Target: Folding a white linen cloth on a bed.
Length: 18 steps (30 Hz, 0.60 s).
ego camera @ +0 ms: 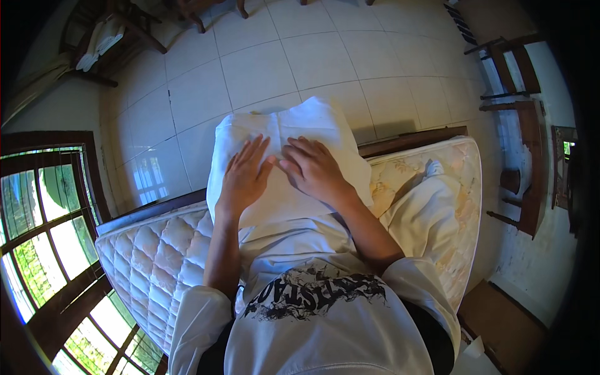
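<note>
A white cloth-covered pillow (300, 201) lies across the person's lap, its two far corners raised and a crease running down its upper middle. My left hand (246, 176) rests palm down on the left half, fingers pointing away and slightly apart. On the right half, my right hand (314, 168) also lies palm down, its fingers angled inward and a little bent. The two thumbs come close together near the middle. Neither hand grips anything. Whether the pillow cover has an opening cannot be seen.
I sit on a quilted mattress (154, 253) in a wooden bed frame (412, 140). One leg in pale trousers (422, 206) is folded on it. Folded white cloths (101, 44) lie on a wooden chair (136, 23). A barred window (51, 211) is at left, wooden furniture (532, 164) at right.
</note>
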Each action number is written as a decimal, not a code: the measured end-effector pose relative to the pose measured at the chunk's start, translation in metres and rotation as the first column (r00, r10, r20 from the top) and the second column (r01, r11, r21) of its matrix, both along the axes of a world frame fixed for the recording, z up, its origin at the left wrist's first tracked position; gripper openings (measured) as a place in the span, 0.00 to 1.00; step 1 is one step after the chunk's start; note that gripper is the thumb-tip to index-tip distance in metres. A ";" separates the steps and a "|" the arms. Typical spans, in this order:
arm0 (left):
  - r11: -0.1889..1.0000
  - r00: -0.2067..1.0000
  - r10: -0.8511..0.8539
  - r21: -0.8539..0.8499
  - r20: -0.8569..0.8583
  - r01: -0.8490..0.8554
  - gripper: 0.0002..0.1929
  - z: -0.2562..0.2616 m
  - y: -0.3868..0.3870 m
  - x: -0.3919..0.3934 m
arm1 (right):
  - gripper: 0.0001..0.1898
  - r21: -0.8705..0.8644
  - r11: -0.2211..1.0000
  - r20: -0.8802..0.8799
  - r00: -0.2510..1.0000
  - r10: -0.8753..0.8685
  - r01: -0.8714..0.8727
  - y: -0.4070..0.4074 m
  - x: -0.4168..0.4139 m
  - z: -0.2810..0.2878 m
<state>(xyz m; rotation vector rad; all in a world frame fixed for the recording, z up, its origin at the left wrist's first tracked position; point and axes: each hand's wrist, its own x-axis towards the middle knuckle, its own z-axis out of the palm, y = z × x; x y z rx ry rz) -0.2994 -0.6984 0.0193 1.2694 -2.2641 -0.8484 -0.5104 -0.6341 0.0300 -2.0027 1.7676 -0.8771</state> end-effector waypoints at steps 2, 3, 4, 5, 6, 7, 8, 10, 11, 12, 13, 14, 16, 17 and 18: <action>0.997 0.975 -0.011 0.081 0.220 -0.007 0.23 -0.008 0.004 0.008 | 0.18 -0.022 0.999 -0.149 0.988 -0.048 0.045 0.002 -0.010 -0.010; 0.993 0.945 -0.022 0.119 0.327 -0.018 0.24 -0.013 0.005 0.015 | 0.18 -0.035 0.997 -0.223 0.972 -0.070 0.064 0.003 -0.016 -0.016; 0.987 0.903 -0.038 0.155 0.429 -0.032 0.25 -0.019 0.004 0.022 | 0.19 -0.050 0.995 -0.294 0.951 -0.092 0.081 0.003 -0.024 -0.022; 0.972 0.921 0.006 0.213 0.390 -0.096 0.26 -0.032 0.001 0.037 | 0.19 0.010 0.992 -0.247 0.962 -0.118 0.125 0.002 -0.035 -0.028; 0.950 0.934 0.054 0.271 0.353 -0.157 0.27 -0.045 -0.002 0.052 | 0.20 0.072 0.984 -0.202 0.968 -0.147 0.164 0.003 -0.049 -0.033; 0.948 0.934 0.055 0.275 0.352 -0.160 0.27 -0.050 -0.004 0.059 | 0.20 0.075 0.984 -0.203 0.969 -0.143 0.161 0.009 -0.062 -0.042; 0.912 0.966 0.125 0.357 0.225 -0.201 0.28 -0.055 -0.007 0.064 | 0.22 0.210 0.946 0.061 0.963 -0.263 0.245 0.013 -0.072 -0.052; 0.868 0.972 0.211 0.438 0.101 -0.234 0.28 -0.067 -0.011 0.072 | 0.25 0.356 0.893 0.305 0.869 -0.390 0.275 0.015 -0.089 -0.062; 0.884 0.974 0.167 0.415 0.155 -0.218 0.29 -0.073 -0.007 0.077 | 0.26 0.447 0.852 0.347 0.826 -0.444 0.271 0.014 -0.095 -0.063; 0.896 0.970 0.123 0.397 0.211 -0.200 0.29 -0.079 -0.002 0.086 | 0.27 0.539 0.803 0.379 0.777 -0.502 0.256 0.016 -0.098 -0.062; 0.907 0.960 0.079 0.381 0.267 -0.180 0.29 -0.086 -0.007 0.094 | 0.29 0.624 0.746 0.401 0.724 -0.562 0.233 0.018 -0.100 -0.061; 0.917 0.946 0.034 0.366 0.322 -0.158 0.29 -0.095 -0.009 0.099 | 0.30 0.703 0.682 0.412 0.667 -0.621 0.201 0.019 -0.100 -0.061; 0.935 0.903 -0.058 0.340 0.426 -0.101 0.29 -0.110 -0.016 0.116 | 0.30 0.712 0.672 0.373 0.702 -0.607 0.203 0.016 -0.104 -0.059; 0.943 0.874 -0.096 0.325 0.476 -0.074 0.29 -0.119 -0.023 0.120 | 0.31 0.717 0.666 0.335 0.738 -0.586 0.204 0.009 -0.106 -0.059; 0.950 0.840 -0.128 0.309 0.527 -0.048 0.29 -0.124 -0.031 0.121 | 0.31 0.721 0.663 0.298 0.773 -0.560 0.203 0.000 -0.108 -0.057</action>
